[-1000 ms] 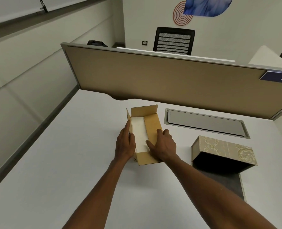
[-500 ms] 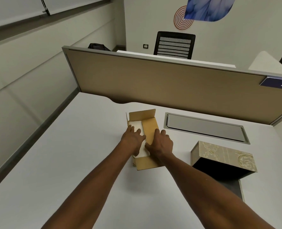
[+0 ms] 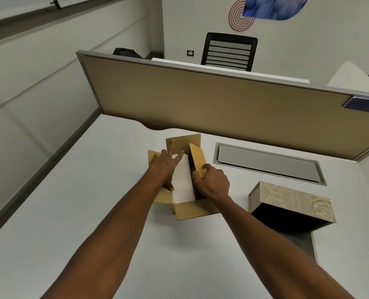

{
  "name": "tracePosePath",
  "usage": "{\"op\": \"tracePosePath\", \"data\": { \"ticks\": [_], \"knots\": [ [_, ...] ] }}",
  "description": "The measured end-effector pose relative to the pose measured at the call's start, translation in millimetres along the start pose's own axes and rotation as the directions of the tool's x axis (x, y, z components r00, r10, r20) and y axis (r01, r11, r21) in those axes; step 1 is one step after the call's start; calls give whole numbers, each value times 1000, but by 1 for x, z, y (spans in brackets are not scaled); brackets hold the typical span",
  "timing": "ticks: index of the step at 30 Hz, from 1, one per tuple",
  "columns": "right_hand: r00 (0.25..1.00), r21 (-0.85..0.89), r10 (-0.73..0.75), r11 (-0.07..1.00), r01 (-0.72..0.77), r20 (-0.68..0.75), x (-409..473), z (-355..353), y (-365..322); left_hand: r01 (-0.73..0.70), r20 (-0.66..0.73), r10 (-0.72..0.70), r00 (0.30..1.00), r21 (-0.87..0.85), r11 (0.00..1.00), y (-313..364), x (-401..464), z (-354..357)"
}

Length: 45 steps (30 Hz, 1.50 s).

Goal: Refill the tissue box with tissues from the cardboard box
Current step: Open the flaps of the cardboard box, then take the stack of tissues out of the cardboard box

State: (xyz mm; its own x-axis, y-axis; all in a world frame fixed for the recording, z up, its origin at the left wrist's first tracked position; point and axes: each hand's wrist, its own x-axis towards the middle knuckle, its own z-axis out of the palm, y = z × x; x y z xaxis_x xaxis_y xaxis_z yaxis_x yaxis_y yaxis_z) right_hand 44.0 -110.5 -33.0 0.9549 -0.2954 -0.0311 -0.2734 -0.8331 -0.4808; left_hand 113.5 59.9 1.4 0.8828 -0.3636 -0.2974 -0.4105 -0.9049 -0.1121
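Observation:
An open brown cardboard box (image 3: pixel 190 210) stands on the white desk with its flaps spread. Inside it lies a white stack of tissues (image 3: pixel 182 182). My left hand (image 3: pixel 163 167) rests over the left side of the stack, fingers spread and reaching to the far flap, thumb at the stack's near edge. My right hand (image 3: pixel 211 182) holds the box's right flap (image 3: pixel 197 160) upright, thumb on its inner face. The beige patterned tissue box (image 3: pixel 291 199) sits to the right, tipped up with its dark hollow inside facing me, and nothing shows in it.
A grey cable hatch (image 3: pixel 267 164) is set into the desk (image 3: pixel 71 201) behind the tissue box. A tan partition (image 3: pixel 201 100) bounds the desk's far edge. The tissue box's dark base panel (image 3: pixel 304 242) lies flat by the right edge.
My left hand has slid onto the tissue stack and spread its fingers toward the far flap. My right hand has lifted the right flap from lying flat to standing upright.

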Motion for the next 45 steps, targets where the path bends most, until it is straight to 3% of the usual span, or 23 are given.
{"op": "tracePosePath", "data": {
  "ticks": [6,11,14,18,22,24,26,29,31,32,35,38,41,45],
  "knots": [
    [999,229,-29,973,36,-37,14,-20,22,-15,-6,15,1000,-47,999,-12,11,3],
    [990,230,-22,972,54,-140,19,-34,48,-25,32,25,999,-23,999,-20,15,5],
    [984,63,-29,997,41,-174,15,-30,64,-29,50,30,998,-19,999,-22,18,5],
    [999,-209,-44,977,47,18,12,-18,78,-39,82,42,996,-39,998,-22,23,5],
    [988,-274,-42,958,82,150,16,-15,67,-38,108,44,993,-54,998,-23,29,7],
    [992,-303,-58,949,90,114,16,-17,55,-31,131,37,991,-50,998,-23,33,8],
    [994,-311,-110,946,95,-28,15,-20,40,-25,143,29,989,-30,999,-24,36,9],
    [925,-359,-318,905,230,-208,7,-19,12,-13,151,15,988,-18,1000,-25,40,10],
    [887,-274,-414,894,354,-206,1,-7,-4,-5,169,6,986,-8,1000,-23,42,9],
    [906,-153,-384,920,360,-179,0,0,-11,-3,173,3,985,0,1000,-22,43,8],
    [994,226,-99,970,89,36,12,18,-26,-8,176,2,984,33,999,-22,44,7],
    [937,371,94,901,-224,337,39,29,-26,-7,178,0,984,39,999,-24,45,8],
    [870,443,142,815,-373,472,60,37,-24,-16,162,6,987,61,998,-24,45,9],
    [833,436,129,803,-407,538,75,55,-24,-47,155,32,987,95,994,-28,48,12]
  ]
}}
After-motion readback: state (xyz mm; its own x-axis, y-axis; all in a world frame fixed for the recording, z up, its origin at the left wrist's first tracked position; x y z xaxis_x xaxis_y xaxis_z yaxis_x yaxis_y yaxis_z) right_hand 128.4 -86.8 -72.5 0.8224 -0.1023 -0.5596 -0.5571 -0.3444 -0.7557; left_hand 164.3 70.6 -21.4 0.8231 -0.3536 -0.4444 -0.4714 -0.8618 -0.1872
